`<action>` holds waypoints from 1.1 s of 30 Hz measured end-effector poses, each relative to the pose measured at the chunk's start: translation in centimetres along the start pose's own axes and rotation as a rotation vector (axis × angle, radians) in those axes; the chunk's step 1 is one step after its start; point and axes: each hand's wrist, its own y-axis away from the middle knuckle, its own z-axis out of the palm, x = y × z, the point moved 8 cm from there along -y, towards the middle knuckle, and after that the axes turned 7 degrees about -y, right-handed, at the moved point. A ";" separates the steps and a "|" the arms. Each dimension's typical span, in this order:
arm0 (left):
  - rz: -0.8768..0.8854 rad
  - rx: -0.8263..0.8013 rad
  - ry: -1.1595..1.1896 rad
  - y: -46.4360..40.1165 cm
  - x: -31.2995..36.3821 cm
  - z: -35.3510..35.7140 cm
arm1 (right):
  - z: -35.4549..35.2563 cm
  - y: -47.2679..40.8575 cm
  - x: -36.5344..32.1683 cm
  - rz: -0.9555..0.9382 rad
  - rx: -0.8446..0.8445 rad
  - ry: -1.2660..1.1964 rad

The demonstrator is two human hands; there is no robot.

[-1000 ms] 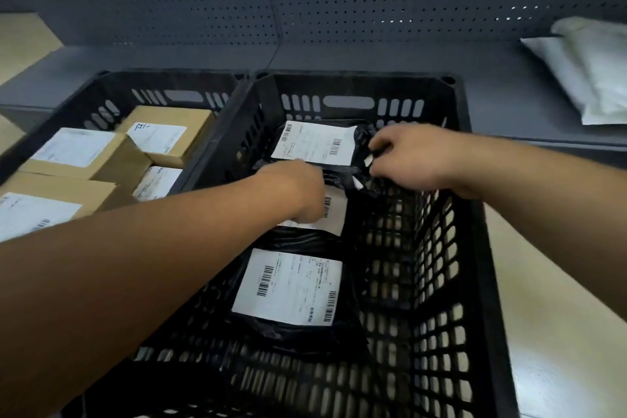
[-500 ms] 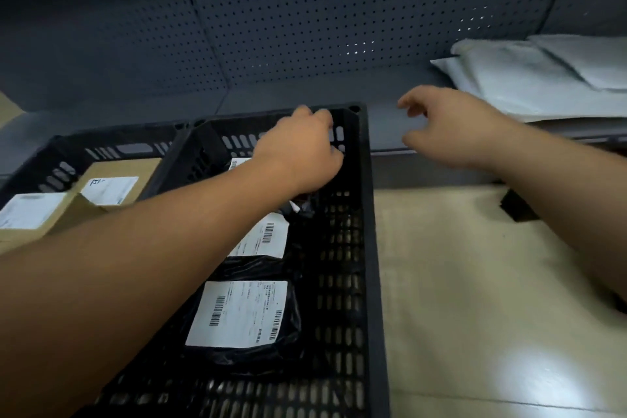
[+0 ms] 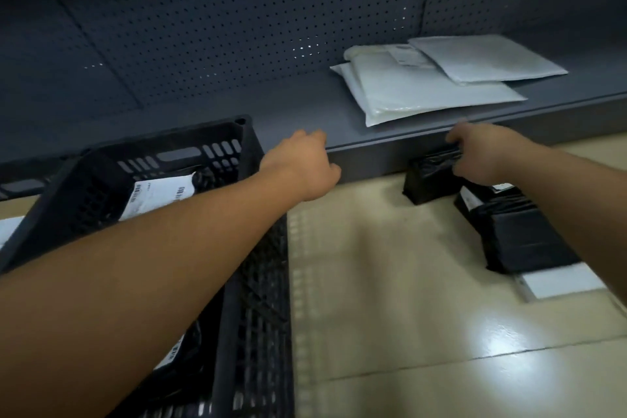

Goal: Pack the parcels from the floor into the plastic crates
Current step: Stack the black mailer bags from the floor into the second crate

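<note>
The black plastic crate [image 3: 217, 159] stands at the left and holds black bagged parcels with white labels [image 3: 159, 192]. My left hand [image 3: 302, 166] hovers just past the crate's right rim, fingers loosely curled with nothing in them. A black bagged parcel [image 3: 427, 180] stands on the floor, leaning against the shelf base. My right hand [image 3: 481, 153] has its fingers curled over that parcel's top right edge. More black parcels [image 3: 519, 234] lie on the floor to the right, partly hidden by my right forearm.
A white flat parcel [image 3: 559, 282] lies under the black pile. White padded mailers [image 3: 424, 88] rest on the low grey shelf [image 3: 305, 119], backed by a perforated panel. Glossy beige floor tiles [image 3: 390, 282] stretch between the crate and the parcels.
Both hands have left the crate and swung right. My right hand dropped from the air onto the black parcel by the shelf base. The view turned right, away from the left crate.
</note>
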 end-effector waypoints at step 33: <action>-0.399 -0.530 0.937 -1.2 27.0 15.5 | 3.7 -0.8 30.8 0.582 0.133 -0.724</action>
